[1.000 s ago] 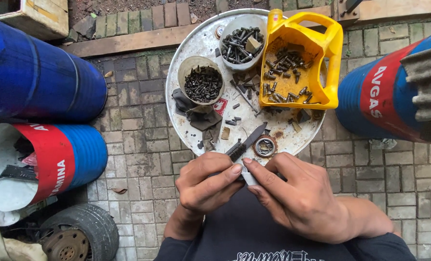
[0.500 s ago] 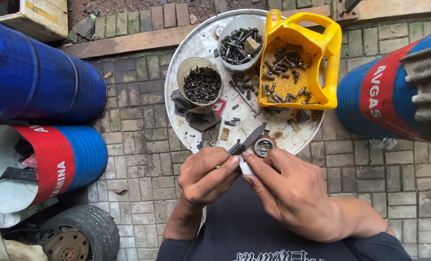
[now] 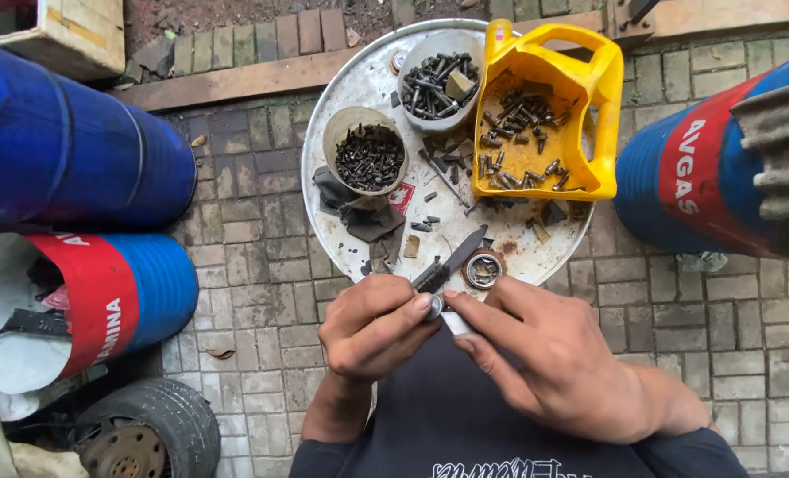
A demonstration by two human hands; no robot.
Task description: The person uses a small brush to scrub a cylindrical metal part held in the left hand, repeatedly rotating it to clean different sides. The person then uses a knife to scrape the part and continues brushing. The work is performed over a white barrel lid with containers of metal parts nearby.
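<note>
Both hands' grips (image 3: 439, 310) pinch a small metal part; bolts fill the yellow jug (image 3: 589, 88) and bowls (image 3: 341, 133).

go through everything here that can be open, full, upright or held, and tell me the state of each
Small metal part: pinched between both hands.
Left hand: gripping the part.
Right hand: fingers on the part.
Yellow jug: side cut open, holding bolts.
Round tub: full of dark screws.
Red-banded drum: lying sideways, open-ended.

Soft, even daylight; faint shadows; no glare; sharp focus; slight wide-angle bending at edges
</note>
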